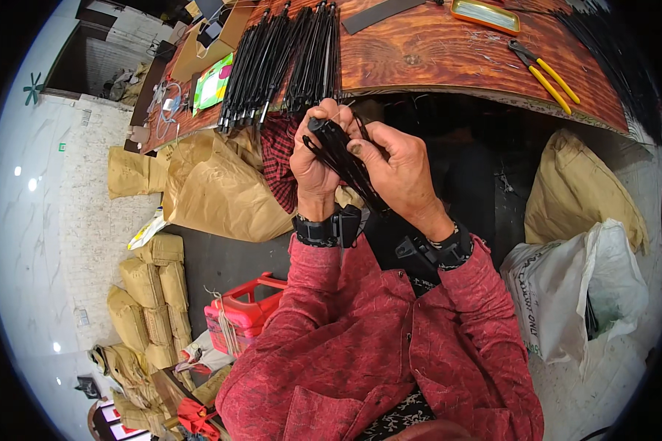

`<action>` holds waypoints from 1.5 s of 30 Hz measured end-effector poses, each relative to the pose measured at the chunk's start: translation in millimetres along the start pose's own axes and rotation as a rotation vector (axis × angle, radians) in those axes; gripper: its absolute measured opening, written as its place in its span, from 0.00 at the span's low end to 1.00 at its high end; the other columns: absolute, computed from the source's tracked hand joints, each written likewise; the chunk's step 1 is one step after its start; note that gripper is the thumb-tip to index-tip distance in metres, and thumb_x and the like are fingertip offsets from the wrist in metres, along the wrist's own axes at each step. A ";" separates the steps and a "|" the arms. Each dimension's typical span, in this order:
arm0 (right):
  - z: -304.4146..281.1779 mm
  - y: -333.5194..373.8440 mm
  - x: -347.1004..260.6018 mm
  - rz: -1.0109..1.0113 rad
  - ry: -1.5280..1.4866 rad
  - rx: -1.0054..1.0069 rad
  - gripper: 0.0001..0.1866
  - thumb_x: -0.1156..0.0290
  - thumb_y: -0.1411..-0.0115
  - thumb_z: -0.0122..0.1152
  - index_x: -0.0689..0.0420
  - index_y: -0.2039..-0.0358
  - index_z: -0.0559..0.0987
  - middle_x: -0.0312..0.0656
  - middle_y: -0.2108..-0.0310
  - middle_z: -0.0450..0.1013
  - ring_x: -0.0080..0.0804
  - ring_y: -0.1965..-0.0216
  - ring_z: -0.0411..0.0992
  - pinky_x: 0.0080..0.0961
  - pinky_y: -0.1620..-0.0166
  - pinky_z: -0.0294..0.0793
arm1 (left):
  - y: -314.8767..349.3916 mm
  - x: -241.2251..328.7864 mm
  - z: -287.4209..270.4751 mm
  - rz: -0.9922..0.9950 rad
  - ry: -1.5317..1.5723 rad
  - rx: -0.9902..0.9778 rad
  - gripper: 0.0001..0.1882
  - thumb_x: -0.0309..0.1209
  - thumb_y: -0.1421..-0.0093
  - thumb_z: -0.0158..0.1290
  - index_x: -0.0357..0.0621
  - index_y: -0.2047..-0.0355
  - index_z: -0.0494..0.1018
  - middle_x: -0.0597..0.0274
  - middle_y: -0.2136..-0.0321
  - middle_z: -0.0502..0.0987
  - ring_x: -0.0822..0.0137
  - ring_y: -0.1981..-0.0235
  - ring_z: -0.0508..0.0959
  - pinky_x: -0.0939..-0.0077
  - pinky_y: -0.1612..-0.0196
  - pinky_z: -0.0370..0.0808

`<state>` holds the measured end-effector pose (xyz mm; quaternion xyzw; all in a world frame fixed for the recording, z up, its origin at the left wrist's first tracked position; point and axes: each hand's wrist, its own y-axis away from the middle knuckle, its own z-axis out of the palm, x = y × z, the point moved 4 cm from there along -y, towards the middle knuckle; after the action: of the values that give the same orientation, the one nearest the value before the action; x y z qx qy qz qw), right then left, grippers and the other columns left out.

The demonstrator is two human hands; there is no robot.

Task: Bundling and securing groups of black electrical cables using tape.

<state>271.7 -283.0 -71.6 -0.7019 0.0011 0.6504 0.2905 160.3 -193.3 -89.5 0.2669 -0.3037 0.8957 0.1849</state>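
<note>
My left hand [318, 158] is closed around the end of a black umbrella frame [346, 158], just off the table's near edge. Its round dark end cap points up between the fingers, and the bundle of thin ribs slants down to the right. Against the upper part of the ribs, my right hand [401, 165] has thumb and fingers pinched together. A thin pale wire or pin seems to stick up by the fingertips, too small to be sure of. Rows of similar black frames [272, 62] lie on the wooden table [412, 59] beyond my left hand.
On the table lie yellow-handled cutting pliers [544, 73], an orange-rimmed tray [485, 16], a dark flat bar [381, 15] and long black rods [610, 55]. A brown paper sack [217, 191] stands left; a tan sack [577, 187] and white woven sack [566, 287] stand right.
</note>
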 end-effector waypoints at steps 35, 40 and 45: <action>-7.9 0.3 -2.8 -0.108 0.105 0.107 0.07 0.78 0.40 0.64 0.66 0.71 0.75 0.45 0.80 0.69 0.27 0.80 0.65 0.25 0.74 0.66 | 5.3 1.5 -12.2 0.018 -0.241 0.191 0.26 0.39 0.33 0.55 0.37 0.40 0.67 0.56 0.54 0.77 0.64 0.55 0.77 0.70 0.54 0.76; -8.7 2.6 -4.0 -0.121 0.110 0.141 0.06 0.78 0.41 0.66 0.66 0.70 0.76 0.45 0.78 0.71 0.30 0.79 0.69 0.25 0.74 0.68 | 9.2 5.6 28.5 0.095 -0.308 0.209 0.27 0.41 0.30 0.52 0.31 0.41 0.65 0.56 0.56 0.78 0.67 0.58 0.77 0.73 0.53 0.76; -8.8 3.6 -27.0 -0.352 0.336 0.177 0.06 0.77 0.43 0.68 0.65 0.69 0.78 0.45 0.75 0.72 0.33 0.78 0.71 0.26 0.74 0.69 | 20.0 8.2 28.8 0.256 -0.683 0.189 0.28 0.45 0.30 0.50 0.31 0.41 0.65 0.54 0.55 0.77 0.68 0.58 0.77 0.74 0.52 0.75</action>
<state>274.2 -299.7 -48.6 -0.7612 -0.0159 0.4616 0.4553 154.5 -225.4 -74.2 0.5262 -0.2950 0.7948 -0.0659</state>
